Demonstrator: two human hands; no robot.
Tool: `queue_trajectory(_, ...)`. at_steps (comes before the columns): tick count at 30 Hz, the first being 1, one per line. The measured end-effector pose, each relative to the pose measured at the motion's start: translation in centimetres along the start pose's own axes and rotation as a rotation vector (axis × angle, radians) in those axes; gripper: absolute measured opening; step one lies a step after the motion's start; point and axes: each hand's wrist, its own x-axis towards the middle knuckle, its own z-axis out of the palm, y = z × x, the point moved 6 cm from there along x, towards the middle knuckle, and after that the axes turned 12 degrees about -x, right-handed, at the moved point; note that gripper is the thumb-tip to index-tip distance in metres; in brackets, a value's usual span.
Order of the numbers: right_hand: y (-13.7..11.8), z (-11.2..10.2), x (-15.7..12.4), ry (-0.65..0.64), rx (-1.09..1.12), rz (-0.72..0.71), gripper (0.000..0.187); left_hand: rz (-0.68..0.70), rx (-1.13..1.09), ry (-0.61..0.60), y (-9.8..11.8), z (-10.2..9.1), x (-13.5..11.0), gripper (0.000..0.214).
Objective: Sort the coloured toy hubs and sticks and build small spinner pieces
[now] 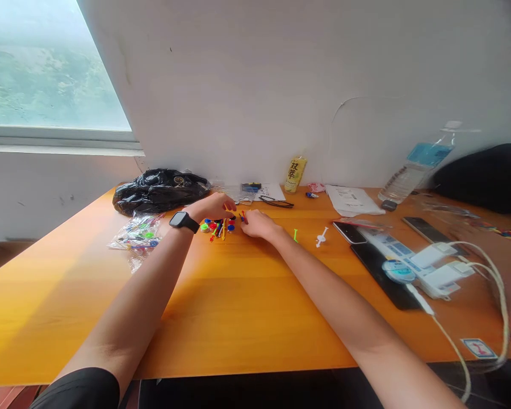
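Both my arms reach far across an orange table (221, 307). My left hand (213, 207), with a black watch (184, 221) on the wrist, hovers over a small pile of coloured plastic pieces (218, 227), fingers curled and pinching a small red piece. My right hand (258, 224) rests on the table just right of the pile, fingers closed around a small red and blue piece. A green stick piece (295, 235) and a white stick piece (321, 237) lie apart to the right.
A clear bag of coloured pieces (137, 237) and a black plastic bag (159, 190) lie left. Glasses (276, 202), a yellow packet (296, 174), papers (352, 200), a water bottle (417, 165), phones (350, 232), chargers with cables (440, 272) and a black bag (485, 176) are at the right.
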Motion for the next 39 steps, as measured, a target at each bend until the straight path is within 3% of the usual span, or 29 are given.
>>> queue_trajectory(5, 1.1, -0.4, -0.3, -0.130, -0.058, 0.053, 0.012, -0.126, 0.032, 0.056, -3.1, -1.2, -0.6, 0.037)
queue_trajectory(9, 2.5, -1.6, -0.7, -0.204, -0.089, 0.100, 0.010, -0.203, -0.030, 0.012, -4.8, -0.9, -1.2, 0.041)
queue_trajectory(18, 5.1, -4.2, -1.3, -0.233, -0.103, 0.111, 0.017, -0.217, -0.138, -0.086, -5.2, 0.0, -1.7, 0.038)
queue_trajectory(23, 6.2, -4.6, -1.3, -0.176, -0.029, 0.098, 0.041, -0.211, -0.101, -0.108, -4.6, -0.2, -1.8, 0.042)
queue_trajectory(30, 5.6, -5.1, -0.9, -0.114, 0.165, 0.001, 0.017, -0.226, -0.085, -0.128, -4.6, -0.3, -1.7, 0.043)
queue_trajectory(34, 5.2, -5.7, 0.0, 0.040, 0.218, -0.050, 0.014, -0.246, -0.089, -0.166, -5.1, 0.0, -1.6, 0.045)
queue_trajectory(36, 4.9, -6.1, 0.4, 0.128, 0.256, -0.065, 0.011, -0.217, -0.062, -0.116, -4.5, -0.5, -1.4, 0.049)
queue_trajectory(39, 4.3, -6.6, 0.4, 0.212, 0.392, -0.097, 0.020, -0.089, -0.083, 0.065, -1.6, -2.0, -1.4, 0.051)
